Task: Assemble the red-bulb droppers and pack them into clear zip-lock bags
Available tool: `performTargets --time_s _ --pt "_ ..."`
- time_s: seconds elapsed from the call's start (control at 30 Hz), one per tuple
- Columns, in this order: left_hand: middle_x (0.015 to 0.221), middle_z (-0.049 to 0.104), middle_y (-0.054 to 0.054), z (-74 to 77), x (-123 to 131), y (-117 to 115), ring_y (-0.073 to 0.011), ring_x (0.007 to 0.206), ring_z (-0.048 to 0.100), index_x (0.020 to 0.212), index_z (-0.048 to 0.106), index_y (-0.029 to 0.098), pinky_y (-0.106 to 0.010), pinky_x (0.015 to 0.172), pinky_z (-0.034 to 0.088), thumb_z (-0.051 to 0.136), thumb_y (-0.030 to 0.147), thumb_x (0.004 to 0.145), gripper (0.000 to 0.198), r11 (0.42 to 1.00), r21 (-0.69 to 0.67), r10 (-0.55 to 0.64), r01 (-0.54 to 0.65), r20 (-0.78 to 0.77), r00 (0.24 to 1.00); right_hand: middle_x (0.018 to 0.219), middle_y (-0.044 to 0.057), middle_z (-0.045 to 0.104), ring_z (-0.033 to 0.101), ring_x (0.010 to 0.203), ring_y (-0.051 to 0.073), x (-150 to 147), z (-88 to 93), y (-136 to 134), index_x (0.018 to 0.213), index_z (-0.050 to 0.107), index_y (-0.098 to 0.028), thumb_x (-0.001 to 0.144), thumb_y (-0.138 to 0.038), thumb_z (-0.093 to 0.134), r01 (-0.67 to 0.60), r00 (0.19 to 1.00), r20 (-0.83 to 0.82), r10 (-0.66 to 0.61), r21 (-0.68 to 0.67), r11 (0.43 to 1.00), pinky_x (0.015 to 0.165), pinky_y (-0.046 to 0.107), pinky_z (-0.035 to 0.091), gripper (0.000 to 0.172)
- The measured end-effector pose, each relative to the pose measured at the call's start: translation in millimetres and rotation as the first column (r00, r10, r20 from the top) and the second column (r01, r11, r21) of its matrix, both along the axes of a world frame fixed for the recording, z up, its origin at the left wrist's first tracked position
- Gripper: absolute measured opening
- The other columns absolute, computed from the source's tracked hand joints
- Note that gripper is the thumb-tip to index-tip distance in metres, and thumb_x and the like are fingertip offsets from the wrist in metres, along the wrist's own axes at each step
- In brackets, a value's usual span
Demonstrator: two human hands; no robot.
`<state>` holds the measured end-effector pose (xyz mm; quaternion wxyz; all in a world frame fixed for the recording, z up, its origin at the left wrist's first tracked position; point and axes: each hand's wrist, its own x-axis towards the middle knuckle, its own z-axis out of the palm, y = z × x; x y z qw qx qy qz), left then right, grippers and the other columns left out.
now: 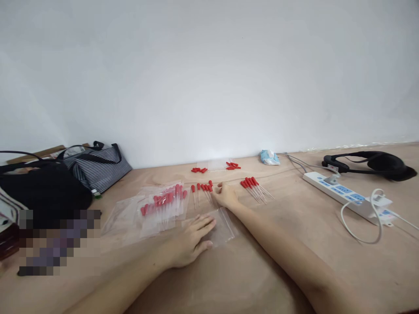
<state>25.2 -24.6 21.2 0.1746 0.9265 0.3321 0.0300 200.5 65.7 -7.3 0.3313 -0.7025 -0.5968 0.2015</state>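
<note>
My left hand [194,237] lies flat with its fingers spread, over a clear plastic zip bag [225,226] on the table. Beyond it, my right hand [226,195] has its fingers curled at the right side of a small group of red-bulbed droppers [203,187]. What its fingertips hold, if anything, is hidden. To the left, several clear bags [159,209] with red-bulbed droppers inside overlap in a pile. Another fan of loose droppers [253,187] rests right of my right hand, thin stems pointing toward the lower right.
More droppers [233,165] lie near the wall. At left stand a black bag [46,192] and a striped bag [101,168]. A blue-and-white packet [270,157], a power strip [340,192] with white cables and a black headset [369,165] are on the right.
</note>
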Motion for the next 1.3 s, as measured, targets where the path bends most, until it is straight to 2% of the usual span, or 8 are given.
performTargets --time_s 0.2,0.37,0.5,0.6,0.73,0.9,1.03,1.3 --pt "0.140 0.025 -0.006 -7.2 -1.3 -1.0 -0.0237 0.129 0.020 0.130 0.035 0.025 -0.048 0.103 0.020 0.036 0.041 0.088 0.045 0.999 -0.012 -0.030 0.031 0.029 0.999 0.081 0.015 0.065 0.060 0.081 0.028 -5.6 8.7 15.9 0.070 0.060 -0.014 0.057 -0.015 0.063 0.037 0.999 -0.015 -0.039 -0.122 0.992 0.065 0.034 0.042 0.014" --pt "0.139 0.027 -0.006 -9.8 -0.9 0.9 -0.0243 0.128 0.023 0.129 0.036 0.026 -0.049 0.102 0.022 0.039 0.039 0.087 0.044 0.999 -0.006 -0.043 0.043 0.067 0.997 0.063 0.007 0.062 0.059 0.065 0.021 11.9 5.0 11.9 0.056 0.056 -0.017 0.054 -0.013 0.066 -0.030 0.991 -0.132 0.017 -0.095 0.995 0.055 0.027 0.040 0.011" --pt "0.139 0.028 -0.005 -11.3 4.9 4.6 -0.0237 0.128 0.023 0.128 0.037 0.028 -0.048 0.103 0.020 0.041 0.037 0.087 0.043 0.997 0.011 -0.073 0.072 0.096 0.993 0.056 0.000 0.057 0.053 0.051 0.013 35.4 -2.3 -1.4 0.067 0.057 -0.017 0.063 -0.023 0.061 -0.051 0.960 -0.276 0.038 -0.041 0.998 0.048 0.023 0.038 0.008" --pt "0.138 0.030 -0.007 -10.7 10.9 7.3 -0.0247 0.127 0.025 0.128 0.039 0.025 -0.049 0.103 0.020 0.042 0.036 0.086 0.043 0.996 -0.003 -0.090 0.090 0.098 0.991 0.062 -0.002 0.056 0.051 0.046 0.010 55.9 -5.7 -19.6 0.093 0.050 -0.017 0.069 -0.024 0.052 -0.034 0.928 -0.370 0.040 0.024 0.999 0.045 0.022 0.038 0.025" --pt "0.138 0.030 -0.007 -11.9 14.6 8.3 -0.0260 0.127 0.025 0.126 0.041 0.026 -0.049 0.102 0.022 0.043 0.034 0.086 0.042 0.995 -0.012 -0.092 0.095 0.125 0.988 0.061 -0.005 0.055 0.050 0.044 0.011 81.5 -8.9 -53.8 0.106 0.034 -0.021 0.068 -0.030 0.054 -0.062 0.758 -0.638 0.138 0.141 0.988 0.043 0.022 0.037 0.044" --pt "0.124 0.044 -0.009 -12.2 12.7 6.0 -0.0224 0.114 0.042 0.116 0.051 0.021 -0.038 0.095 0.035 0.040 0.030 0.087 0.033 0.997 0.029 -0.078 0.073 0.222 0.972 0.059 -0.002 0.056 0.046 0.043 0.010 92.2 -15.4 -82.2 0.086 0.043 -0.021 0.071 -0.052 0.049 -0.117 0.517 -0.835 0.189 0.150 0.982 0.042 0.023 0.033 0.035" --pt "0.110 0.050 -0.006 -8.8 11.3 4.1 -0.0179 0.099 0.051 0.110 0.053 0.022 -0.032 0.088 0.041 0.032 0.027 0.089 0.030 0.997 0.027 -0.077 0.072 0.268 0.960 0.052 -0.004 0.046 0.042 0.045 0.009 84.9 -17.7 -83.9 0.074 0.049 -0.018 0.066 -0.050 0.058 -0.100 0.585 -0.792 0.175 0.144 0.985 0.045 0.024 0.033 0.034" --pt "0.114 0.050 -0.007 -10.7 12.9 4.7 -0.0209 0.103 0.049 0.115 0.048 0.023 -0.036 0.090 0.039 0.045 0.027 0.082 0.034 0.998 0.008 -0.062 0.062 0.277 0.959 0.069 -0.006 0.046 0.051 0.050 0.010 77.2 -15.1 -85.0 0.105 0.029 -0.024 0.061 -0.044 0.064 0.073 0.582 -0.798 0.157 0.244 0.967 0.048 0.025 0.042 0.059"
